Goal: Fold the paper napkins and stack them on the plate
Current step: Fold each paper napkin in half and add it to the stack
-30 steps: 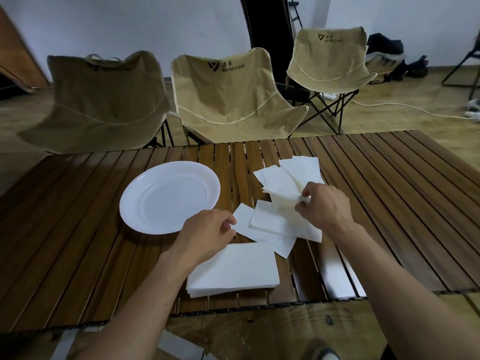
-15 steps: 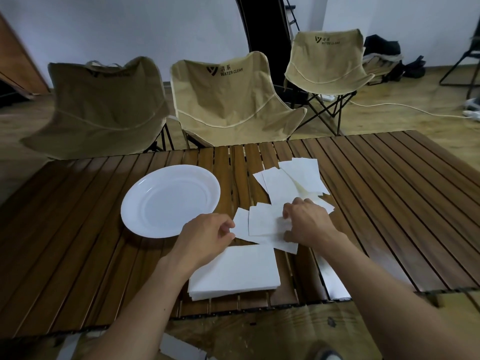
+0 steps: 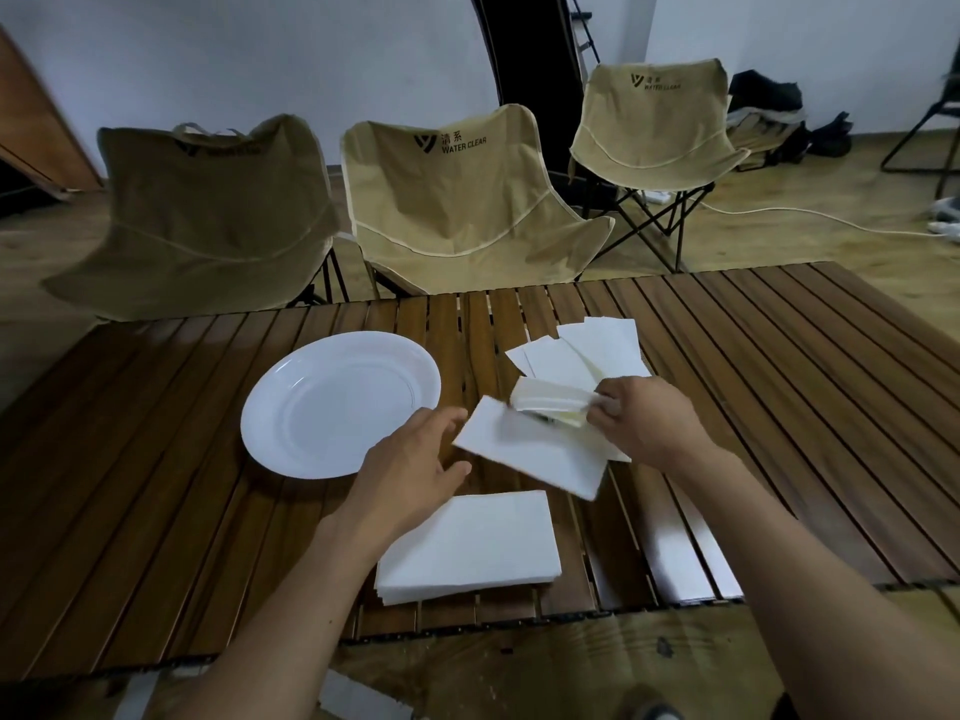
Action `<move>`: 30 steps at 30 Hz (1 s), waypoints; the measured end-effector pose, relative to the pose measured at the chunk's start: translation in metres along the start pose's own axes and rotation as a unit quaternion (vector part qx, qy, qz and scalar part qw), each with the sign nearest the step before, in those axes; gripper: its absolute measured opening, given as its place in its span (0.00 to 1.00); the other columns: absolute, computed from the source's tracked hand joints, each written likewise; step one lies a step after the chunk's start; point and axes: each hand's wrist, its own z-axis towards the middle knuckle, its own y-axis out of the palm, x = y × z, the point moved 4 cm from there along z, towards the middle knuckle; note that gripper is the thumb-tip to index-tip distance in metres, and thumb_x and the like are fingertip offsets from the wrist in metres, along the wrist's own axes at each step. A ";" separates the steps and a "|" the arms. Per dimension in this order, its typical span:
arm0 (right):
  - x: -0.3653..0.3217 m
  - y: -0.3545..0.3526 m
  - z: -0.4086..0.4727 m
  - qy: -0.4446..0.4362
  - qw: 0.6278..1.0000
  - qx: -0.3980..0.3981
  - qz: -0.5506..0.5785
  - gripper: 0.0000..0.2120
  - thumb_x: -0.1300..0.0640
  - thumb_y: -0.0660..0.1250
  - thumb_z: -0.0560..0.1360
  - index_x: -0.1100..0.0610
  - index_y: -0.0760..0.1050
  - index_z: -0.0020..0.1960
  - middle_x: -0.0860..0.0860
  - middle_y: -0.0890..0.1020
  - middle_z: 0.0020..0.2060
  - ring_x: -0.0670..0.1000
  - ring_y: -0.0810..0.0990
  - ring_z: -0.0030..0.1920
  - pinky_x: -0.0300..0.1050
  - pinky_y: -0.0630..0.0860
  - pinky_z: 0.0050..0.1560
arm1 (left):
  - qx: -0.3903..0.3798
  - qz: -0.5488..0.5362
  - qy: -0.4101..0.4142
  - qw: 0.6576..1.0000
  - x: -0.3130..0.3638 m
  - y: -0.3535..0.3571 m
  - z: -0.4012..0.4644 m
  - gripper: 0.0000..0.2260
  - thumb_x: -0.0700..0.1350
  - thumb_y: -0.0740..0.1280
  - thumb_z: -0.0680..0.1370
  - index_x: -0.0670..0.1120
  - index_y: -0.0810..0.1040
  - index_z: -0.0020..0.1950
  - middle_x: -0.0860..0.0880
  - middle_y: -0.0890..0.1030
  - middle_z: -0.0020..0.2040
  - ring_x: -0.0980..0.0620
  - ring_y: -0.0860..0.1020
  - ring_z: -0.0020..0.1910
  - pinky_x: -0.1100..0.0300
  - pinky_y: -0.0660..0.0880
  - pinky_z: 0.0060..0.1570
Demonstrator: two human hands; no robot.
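A white plate (image 3: 291, 407) lies bare on the slatted wooden table (image 3: 779, 387), left of centre. My right hand (image 3: 644, 418) pinches a small bundle of folded white napkins (image 3: 550, 400) and holds it just above the table. Under the bundle a flat folded napkin (image 3: 530, 452) lies tilted. My left hand (image 3: 410, 475) hovers with spread fingers beside that napkin's left edge, apart from it. A thick stack of napkins (image 3: 472, 548) sits by the near table edge. More folded napkins (image 3: 587, 348) fan out behind my right hand.
Three tan folding camp chairs (image 3: 457, 200) stand along the table's far side. A cable (image 3: 810, 220) runs over the wooden floor at the right. Bare slats stretch to the right and the far left of the table.
My right hand has gathered folded napkins from the table and lifted them as a bundle. My left hand has opened and moved off the near stack toward the plate side.
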 end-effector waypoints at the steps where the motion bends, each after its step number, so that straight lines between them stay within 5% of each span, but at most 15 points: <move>1: 0.001 0.004 -0.002 0.004 1.000 -0.008 0.004 0.11 0.49 0.63 0.78 0.51 0.72 0.38 0.47 0.75 0.31 0.53 0.75 0.34 0.39 0.60 0.28 | -0.004 0.001 0.002 1.000 0.000 0.001 0.000 0.27 0.53 0.72 0.78 0.59 0.67 0.74 0.57 0.76 0.68 0.58 0.80 0.41 0.60 0.80 0.52; 3: 0.002 0.006 -0.003 0.005 1.000 0.007 0.003 0.10 0.50 0.63 0.78 0.52 0.74 0.40 0.47 0.74 0.30 0.54 0.74 0.33 0.39 0.59 0.27 | -0.005 0.009 0.002 1.000 0.000 0.002 0.000 0.27 0.54 0.72 0.78 0.59 0.66 0.74 0.57 0.76 0.68 0.58 0.81 0.42 0.59 0.80 0.53; 6: -0.004 -0.005 -0.002 -0.019 0.997 0.077 0.013 0.10 0.52 0.65 0.78 0.55 0.78 0.56 0.48 0.75 0.33 0.52 0.72 0.32 0.37 0.58 0.27 | -0.004 0.010 0.000 1.000 0.000 0.002 0.001 0.28 0.55 0.71 0.77 0.59 0.66 0.75 0.58 0.76 0.67 0.57 0.81 0.43 0.58 0.81 0.53; 9: -0.020 -0.014 -0.005 -0.060 0.993 0.104 0.004 0.10 0.52 0.66 0.77 0.53 0.79 0.56 0.49 0.80 0.36 0.53 0.75 0.34 0.37 0.58 0.28 | -0.009 0.024 -0.008 1.000 -0.003 0.002 0.000 0.27 0.55 0.72 0.77 0.58 0.68 0.74 0.58 0.79 0.63 0.57 0.81 0.45 0.60 0.80 0.52; 15: -0.048 0.037 -0.018 -0.122 0.986 -0.108 -0.043 0.20 0.44 0.71 0.72 0.47 0.79 0.62 0.47 0.82 0.55 0.51 0.80 0.54 0.41 0.69 0.45 | -0.030 0.028 -0.030 0.999 -0.012 0.005 -0.001 0.17 0.49 0.71 0.79 0.56 0.76 0.67 0.57 0.83 0.57 0.56 0.81 0.51 0.61 0.79 0.54; 20: -0.051 0.051 -0.016 -0.118 0.983 -0.116 -0.076 0.25 0.44 0.74 0.69 0.48 0.77 0.64 0.49 0.81 0.54 0.52 0.79 0.53 0.41 0.70 0.44 | -0.036 0.039 -0.013 0.999 -0.014 0.007 -0.004 0.14 0.45 0.72 0.79 0.54 0.81 0.63 0.56 0.83 0.59 0.56 0.81 0.56 0.63 0.76 0.57; 24: -0.051 0.047 -0.012 -0.093 0.989 -0.101 -0.062 0.15 0.53 0.67 0.74 0.52 0.79 0.60 0.51 0.83 0.47 0.52 0.79 0.44 0.39 0.69 0.40 | -0.028 0.052 0.001 0.998 -0.014 0.009 -0.001 0.12 0.44 0.73 0.78 0.55 0.82 0.60 0.56 0.83 0.58 0.55 0.80 0.54 0.64 0.76 0.57; 30: -0.055 0.029 -0.013 -0.088 0.993 -0.082 0.002 0.22 0.52 0.67 0.75 0.49 0.71 0.69 0.49 0.82 0.46 0.49 0.74 0.38 0.35 0.65 0.33 | -0.002 0.035 0.048 0.998 -0.008 0.020 0.016 0.32 0.42 0.76 0.74 0.58 0.68 0.74 0.55 0.72 0.72 0.51 0.74 0.68 0.53 0.76 0.63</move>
